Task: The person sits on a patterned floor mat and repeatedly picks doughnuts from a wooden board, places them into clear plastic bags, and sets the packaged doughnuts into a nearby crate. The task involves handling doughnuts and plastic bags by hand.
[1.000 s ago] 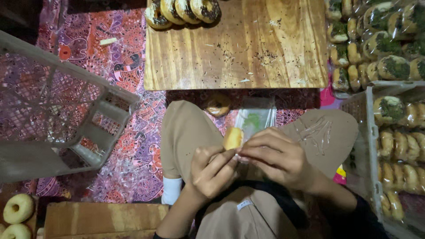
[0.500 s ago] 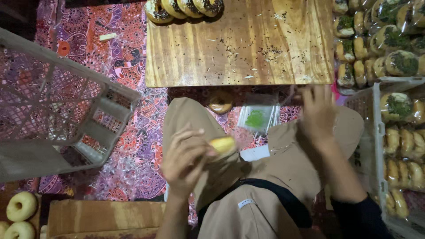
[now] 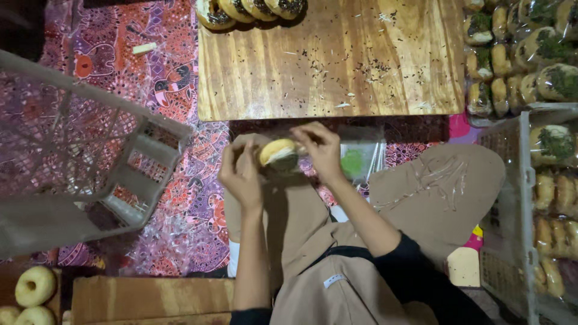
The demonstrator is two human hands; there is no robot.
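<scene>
My left hand point(image 3: 241, 174) is curled around the near-left side of a small round bun point(image 3: 277, 151), fingers closed against its edge, and my right hand point(image 3: 320, 147) pinches in from the far-right side, thumb and fingertips together on what looks like clear wrap over the bun's top. So the bun sits between the two hands, touching both, held up over my knees just in front of the near edge of the wooden board point(image 3: 337, 66).

I judge the bun to be light and soft: pale, rounded crust that would dent under a hard squeeze, so the grip belongs on the rim and underside, spread wide, not pressed into the crown. The thin clear film around it looks slippery and limp; it is best taken by a loose edge.

Just beyond my right hand a clear plastic bag point(image 3: 360, 159) with a green patch lies on the patterned cloth point(image 3: 180, 198). Dark crumbs are scattered across the board, and a row of topped doughnuts point(image 3: 250, 9) lines its far edge. To my left stands a tilted white plastic crate point(image 3: 90, 162), with plain doughnuts point(image 3: 35, 286) at the near-left corner. To my right, crates hold wrapped buns point(image 3: 551, 144) with green topping.
</scene>
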